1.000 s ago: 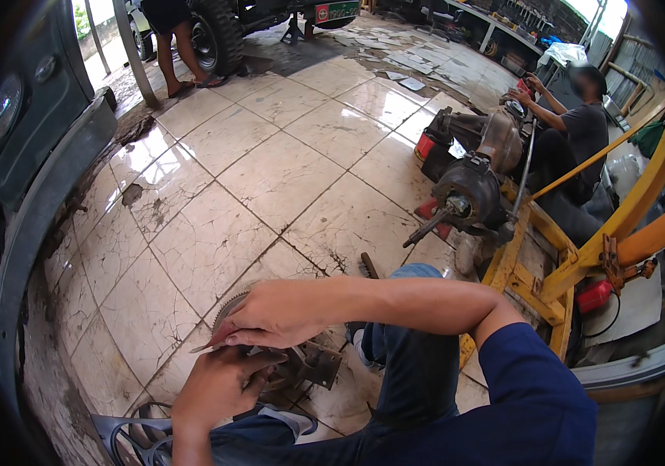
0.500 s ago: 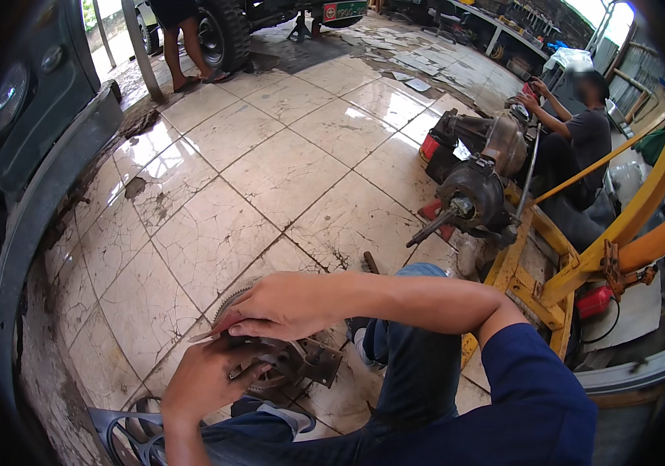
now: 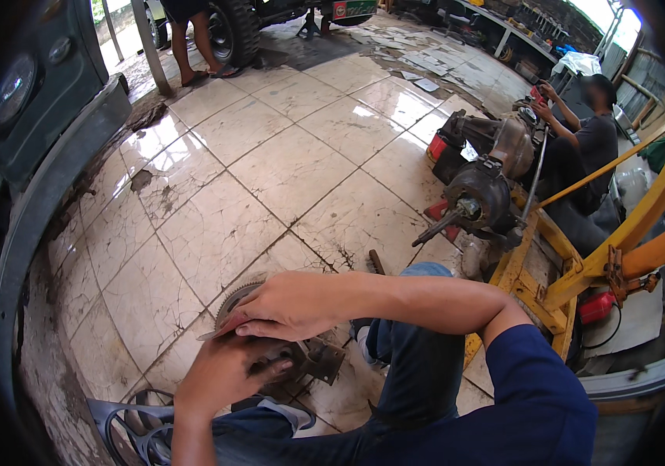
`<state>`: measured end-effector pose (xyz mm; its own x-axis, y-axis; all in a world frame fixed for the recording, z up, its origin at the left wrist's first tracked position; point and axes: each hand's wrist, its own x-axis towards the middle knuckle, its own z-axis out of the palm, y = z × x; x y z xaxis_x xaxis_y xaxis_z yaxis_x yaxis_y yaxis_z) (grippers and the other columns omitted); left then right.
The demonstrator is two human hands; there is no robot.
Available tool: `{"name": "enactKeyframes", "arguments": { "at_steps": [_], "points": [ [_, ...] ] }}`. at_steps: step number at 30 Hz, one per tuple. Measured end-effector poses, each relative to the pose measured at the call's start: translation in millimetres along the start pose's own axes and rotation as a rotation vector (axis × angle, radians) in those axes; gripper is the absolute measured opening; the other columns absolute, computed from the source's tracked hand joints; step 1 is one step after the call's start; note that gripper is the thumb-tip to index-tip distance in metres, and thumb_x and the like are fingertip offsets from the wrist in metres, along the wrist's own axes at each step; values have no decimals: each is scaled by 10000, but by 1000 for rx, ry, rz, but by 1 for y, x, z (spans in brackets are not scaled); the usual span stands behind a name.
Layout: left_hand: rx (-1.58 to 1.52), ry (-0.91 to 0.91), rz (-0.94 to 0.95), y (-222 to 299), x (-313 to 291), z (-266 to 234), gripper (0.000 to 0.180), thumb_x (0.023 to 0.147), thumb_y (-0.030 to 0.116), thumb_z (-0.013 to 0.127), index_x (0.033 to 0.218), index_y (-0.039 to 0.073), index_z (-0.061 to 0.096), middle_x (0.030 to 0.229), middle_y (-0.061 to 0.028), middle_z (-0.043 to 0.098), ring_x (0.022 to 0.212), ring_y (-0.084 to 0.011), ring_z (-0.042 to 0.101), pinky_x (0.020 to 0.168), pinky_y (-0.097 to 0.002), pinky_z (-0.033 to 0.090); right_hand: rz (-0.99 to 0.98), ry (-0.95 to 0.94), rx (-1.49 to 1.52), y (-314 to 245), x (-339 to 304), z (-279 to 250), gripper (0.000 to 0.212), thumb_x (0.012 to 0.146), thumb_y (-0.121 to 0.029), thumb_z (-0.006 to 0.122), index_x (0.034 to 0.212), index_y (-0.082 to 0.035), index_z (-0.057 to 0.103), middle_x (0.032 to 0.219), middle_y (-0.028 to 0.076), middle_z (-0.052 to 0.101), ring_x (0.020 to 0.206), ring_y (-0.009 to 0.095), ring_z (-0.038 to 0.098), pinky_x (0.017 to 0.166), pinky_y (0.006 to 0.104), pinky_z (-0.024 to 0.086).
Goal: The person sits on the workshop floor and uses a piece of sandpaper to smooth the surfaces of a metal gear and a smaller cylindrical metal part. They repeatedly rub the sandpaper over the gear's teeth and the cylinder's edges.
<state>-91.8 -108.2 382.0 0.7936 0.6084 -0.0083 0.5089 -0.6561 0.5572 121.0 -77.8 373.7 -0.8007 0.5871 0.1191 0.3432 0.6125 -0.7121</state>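
Reddish strip: the strip (image 3: 230, 323) lies under the right hand's fingers, its long axis slanting, its pale pointed tip toward the person's left, just above the left hand.
Right hand: the hand (image 3: 292, 304) pinches the strip, palm down, forearm reaching across from the right.
Left hand: the hand (image 3: 227, 371) has bent fingers over a dark metal part (image 3: 324, 359); whether it grips, I cannot tell.
Toothed wheel: the wheel (image 3: 233, 301) shows just beyond the right hand.
Plate: a red-and-green plate (image 3: 354, 9) with pale characters, far ahead of both hands.
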Motion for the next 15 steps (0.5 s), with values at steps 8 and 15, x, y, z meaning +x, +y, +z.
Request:
{"name": "enactKeyframes", "arguments": {
  "at_steps": [8,15],
  "points": [
    [29,62,-14,-3,0,2,279,811,270,794,1031,101,763,882,-130,714,821,-321,685,759,-417,552,-20,45,21,0,1,-2,337,1045,-254,480,1269,-57,637,1140,166,695,1003,378,659,833,447,534],
    [70,94,5,4,0,6,294,797,244,807,1059,117,764,904,-135,717,839,-346,688,806,-416,553,19,0,-7,1,2,-2,336,1044,-252,481,1263,-52,638,1123,177,699,982,380,662,821,444,535]
  ]
}}
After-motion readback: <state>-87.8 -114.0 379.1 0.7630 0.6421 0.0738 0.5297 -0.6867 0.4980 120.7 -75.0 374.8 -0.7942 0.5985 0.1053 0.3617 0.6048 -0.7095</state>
